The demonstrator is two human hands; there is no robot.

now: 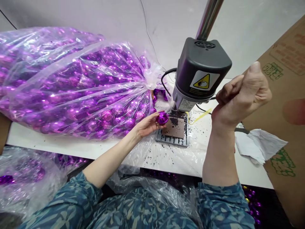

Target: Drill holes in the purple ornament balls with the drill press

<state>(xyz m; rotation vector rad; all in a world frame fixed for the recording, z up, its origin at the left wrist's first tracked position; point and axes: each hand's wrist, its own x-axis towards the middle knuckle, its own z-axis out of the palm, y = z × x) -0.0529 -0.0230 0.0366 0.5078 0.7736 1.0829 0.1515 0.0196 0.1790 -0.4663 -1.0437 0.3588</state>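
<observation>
Bauble (162, 118) sits just left of the press (202, 68), gripped by your left hand's (148, 125) fingers from one side, likely keeping them off its front. Right of the press, your right hand (245, 93) curls closed, seemingly around the lever (213, 98) for leverage.

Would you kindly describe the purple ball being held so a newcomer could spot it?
Find the black machine on the metal pole. Beside its base plate, the left hand holds a shiny purple ball. Unlike those in the big clear bag, it is uncovered, in the fingers.
</observation>
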